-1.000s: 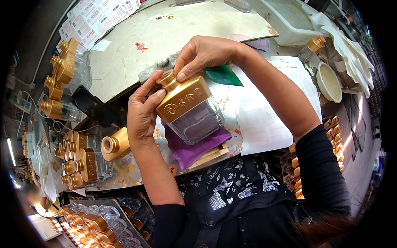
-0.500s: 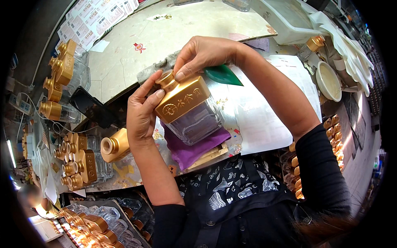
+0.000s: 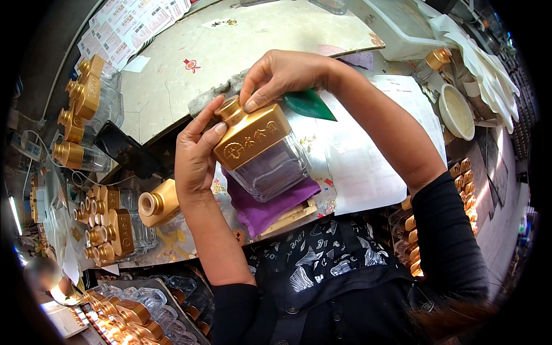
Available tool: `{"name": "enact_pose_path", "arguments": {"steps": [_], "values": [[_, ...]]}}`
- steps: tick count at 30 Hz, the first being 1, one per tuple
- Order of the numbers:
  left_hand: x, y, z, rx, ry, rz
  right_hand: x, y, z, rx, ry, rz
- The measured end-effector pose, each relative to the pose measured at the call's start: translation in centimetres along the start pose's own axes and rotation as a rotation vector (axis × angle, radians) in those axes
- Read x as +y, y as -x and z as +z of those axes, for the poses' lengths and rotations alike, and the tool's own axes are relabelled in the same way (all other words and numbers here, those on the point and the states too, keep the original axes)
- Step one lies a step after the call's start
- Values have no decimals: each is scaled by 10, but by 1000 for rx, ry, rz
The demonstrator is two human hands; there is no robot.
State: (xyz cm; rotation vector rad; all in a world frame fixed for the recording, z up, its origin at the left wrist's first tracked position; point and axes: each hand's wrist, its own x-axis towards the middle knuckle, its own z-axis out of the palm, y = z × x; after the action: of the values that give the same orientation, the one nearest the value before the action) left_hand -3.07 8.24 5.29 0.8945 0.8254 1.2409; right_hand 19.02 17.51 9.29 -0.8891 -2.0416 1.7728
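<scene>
A square clear glass bottle with a gold shoulder and neck, embossed on its front, is tilted above a purple cloth. My left hand grips the gold part from the left, its thumb on the shoulder and its fingers behind and by the neck. From above, my right hand is closed at the right side of the neck, thumb and fingertips pressed against it. Whether a small piece lies under those fingertips I cannot tell. A pointed green sheet lies just behind my right wrist.
Another gold-necked bottle lies beside my left forearm. More stand in groups at left and in trays below. A black phone leans at left. White sheets, a white bowl and a plastic bin are at right.
Almost nothing differs. The bottle has shifted very slightly left with my left hand, and its front is turned a little; both hands keep their hold.
</scene>
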Motion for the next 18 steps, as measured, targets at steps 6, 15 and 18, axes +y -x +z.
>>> {"name": "enact_pose_path", "arguments": {"steps": [6, 15, 18], "values": [[0, 0, -1, 13, 1, -7, 3, 1, 2, 54, -41, 18], [-1, 1, -1, 8, 10, 10, 0, 1, 3, 66, 17, 9], [0, 1, 0, 9, 21, 2, -2, 1, 4, 66, 7, 8]]}}
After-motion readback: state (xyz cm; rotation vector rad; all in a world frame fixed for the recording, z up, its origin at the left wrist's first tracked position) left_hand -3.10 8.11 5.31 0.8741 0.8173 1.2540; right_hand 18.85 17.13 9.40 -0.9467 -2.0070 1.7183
